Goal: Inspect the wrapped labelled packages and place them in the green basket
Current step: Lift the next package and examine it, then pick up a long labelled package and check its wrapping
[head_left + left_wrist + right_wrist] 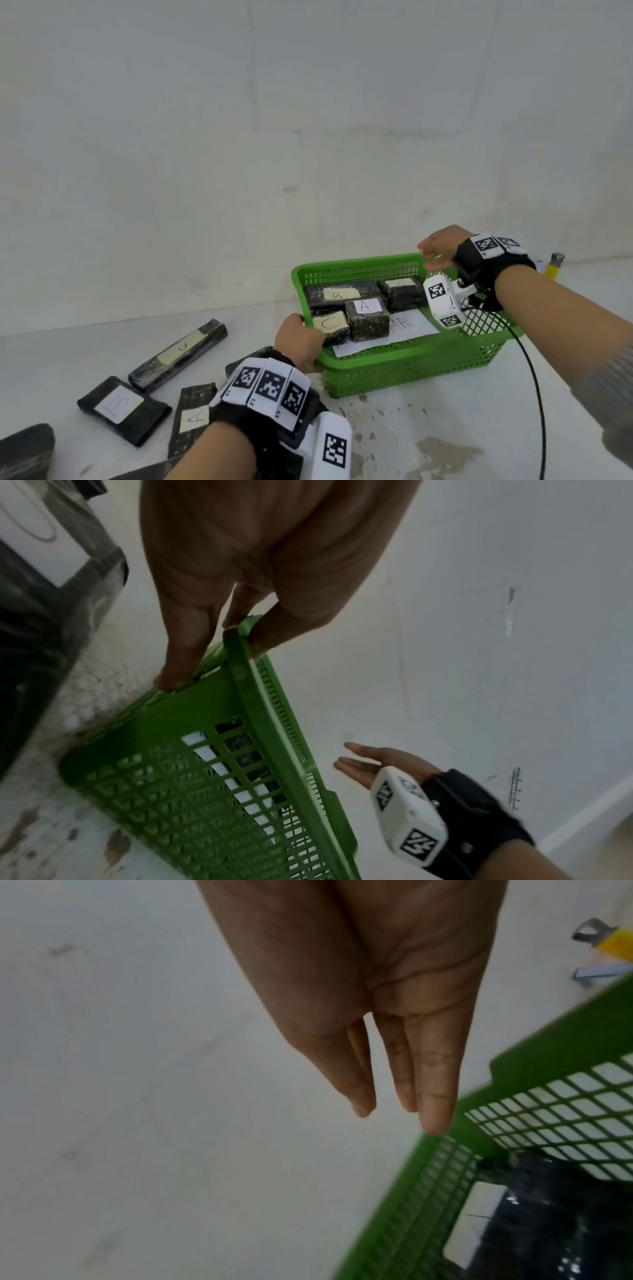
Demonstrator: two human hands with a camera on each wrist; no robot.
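Green basket (407, 363) sits on the white floor by the wall. L hand (299, 337) grips its near-left rim corner, thumb inside, fingers (181, 653) curled under the lip. R hand (440, 248) hovers over the basket's far-right corner, fingers (433, 1085) straight, holding nothing, just clear of the rim.

Inside the basket: pkg B (337, 294), pkg A (366, 317), pkg C (330, 323), one more wrapped pkg (402, 289) w/ label too blurry to read, plus a white sheet (407, 327). Left of the basket on the floor: long pkg (178, 354), another B pkg (123, 409), another A pkg (193, 416). Yellow item (553, 267) beyond the basket, right, possibly a lighter.
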